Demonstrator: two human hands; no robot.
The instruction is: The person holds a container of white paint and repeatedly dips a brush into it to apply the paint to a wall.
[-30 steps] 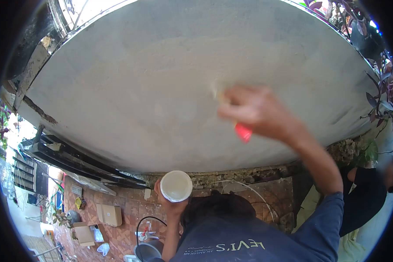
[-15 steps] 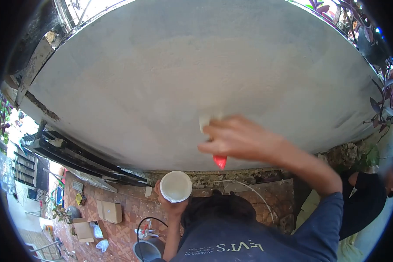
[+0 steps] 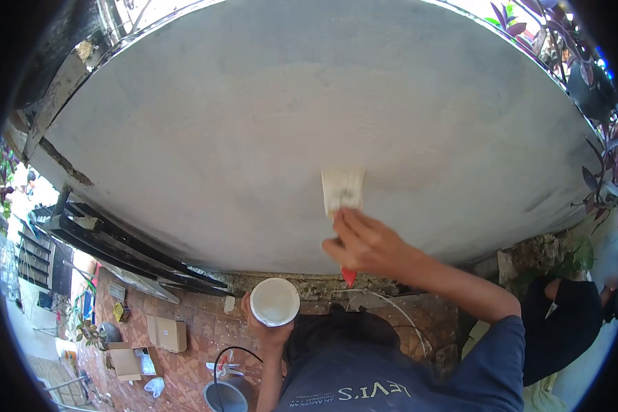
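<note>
In my right hand (image 3: 367,244) is a wide paintbrush (image 3: 342,189) with a red handle end poking out below my fingers. Its pale bristle end points up the grey-white wall (image 3: 240,130) and appears to lie against the surface. My left hand (image 3: 271,333) grips a white tub (image 3: 275,302) from below and the side, at the foot of the wall. The tub's open top faces me and shows whitish contents inside.
Cardboard boxes (image 3: 166,333) and a grey bucket (image 3: 228,395) stand on the tiled floor (image 3: 192,367) at lower left. A black metal frame (image 3: 130,247) runs along the wall's left edge. Another person in dark clothes (image 3: 563,326) is at right; purple-leaved plants (image 3: 601,168) hang nearby.
My right hand has moved down the wall with the paintbrush, whose bristle end now shows fully. My left hand and the tub sit slightly lower in view.
</note>
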